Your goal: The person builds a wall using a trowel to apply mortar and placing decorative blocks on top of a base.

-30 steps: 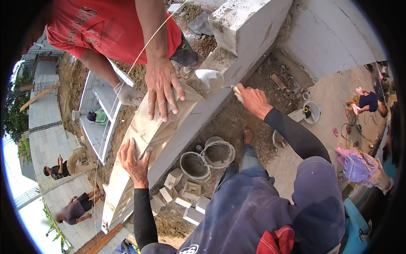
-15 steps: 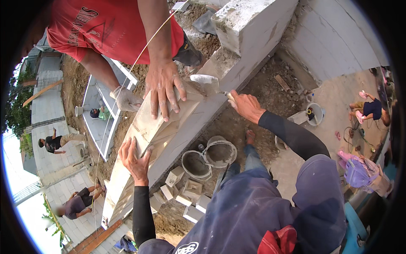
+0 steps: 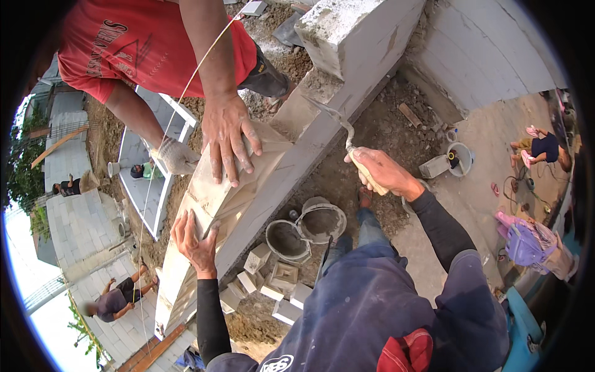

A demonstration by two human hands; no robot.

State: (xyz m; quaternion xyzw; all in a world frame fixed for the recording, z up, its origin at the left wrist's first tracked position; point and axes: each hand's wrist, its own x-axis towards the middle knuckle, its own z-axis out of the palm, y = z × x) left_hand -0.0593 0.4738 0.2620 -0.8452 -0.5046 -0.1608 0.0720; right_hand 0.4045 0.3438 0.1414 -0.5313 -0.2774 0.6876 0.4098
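My left hand (image 3: 195, 245) lies over a long cream moulded concrete block (image 3: 199, 197), fingers on its top and thumb across the near edge. The block rests along a low grey wall (image 3: 266, 201). My right hand (image 3: 384, 172) is wrapped round the light handle of a trowel (image 3: 349, 131), held apart from the block's far end. Its blade points up and left over the wall, seen nearly edge on. Facing me, a co-worker in a red shirt presses a bare hand (image 3: 229, 139) onto the block; their gloved hand (image 3: 178, 155) is by its far side.
Two mortar buckets (image 3: 322, 222) stand below the wall, beside several small square blocks (image 3: 284, 276). A taut string (image 3: 186, 90) runs past the co-worker. A pale block (image 3: 339, 40) sits farther along the wall. Another bucket (image 3: 460, 162) stands at right; several people are around.
My right hand has drawn the trowel back right and toward me, off the block's far end. Its blade has turned from flat to nearly edge on. My left hand stays on the block.
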